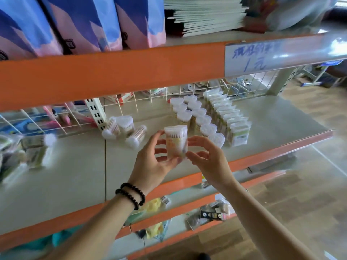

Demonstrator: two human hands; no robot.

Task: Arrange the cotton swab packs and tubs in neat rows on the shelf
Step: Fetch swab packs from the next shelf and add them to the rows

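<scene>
A clear heart-shaped tub of cotton swabs (176, 140) is held upright above the grey shelf (78, 175). My left hand (155, 162) grips it from the left with thumb and fingers curled round it. My right hand (208, 158) touches its right side with its fingertips. Behind it, two rows of upright tubs (197, 117) run toward the back. A row of flat swab packs (231, 117) stands to their right. Three tubs (124, 131) lie or lean in a loose heap to the left.
An orange shelf beam (112, 72) hangs low over the shelf. A white wire grid (131, 104) closes the back. More loose packs (22, 152) lie blurred at the far left. Lower shelves (169, 207) hold other goods. Wood floor (300, 184) lies to the right.
</scene>
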